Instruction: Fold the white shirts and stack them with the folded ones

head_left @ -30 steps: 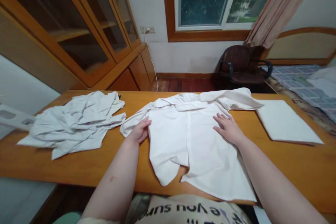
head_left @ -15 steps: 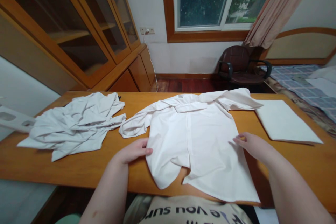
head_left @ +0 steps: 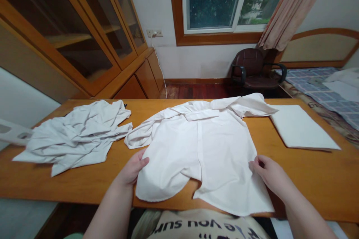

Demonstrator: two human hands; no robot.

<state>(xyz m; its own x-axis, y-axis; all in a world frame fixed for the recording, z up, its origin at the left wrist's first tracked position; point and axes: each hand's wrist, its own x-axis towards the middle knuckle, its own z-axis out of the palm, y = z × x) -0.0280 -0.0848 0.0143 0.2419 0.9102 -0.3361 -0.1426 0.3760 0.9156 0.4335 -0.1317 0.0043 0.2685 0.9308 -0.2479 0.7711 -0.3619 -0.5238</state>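
Observation:
A white shirt (head_left: pixel 207 149) lies spread front-up on the wooden table (head_left: pixel 308 171), collar toward the far edge. My left hand (head_left: pixel 133 168) grips the shirt's left side edge near the hem, fingers curled round the cloth. At the shirt's right side edge, my right hand (head_left: pixel 267 173) pinches the fabric low down. The left front panel bulges out to the left at the hem.
A crumpled heap of white garments (head_left: pixel 75 134) lies on the table's left part. A folded white garment (head_left: pixel 300 127) lies flat at the right. Beyond the table stand a dark chair (head_left: pixel 252 71), a glass-fronted wooden cabinet (head_left: pixel 84 37) and a bed (head_left: pixel 331 86).
Both hands slid down from the shirt's chest to its side edges near the hem and closed on the cloth. The left front panel has been pulled outward to the left.

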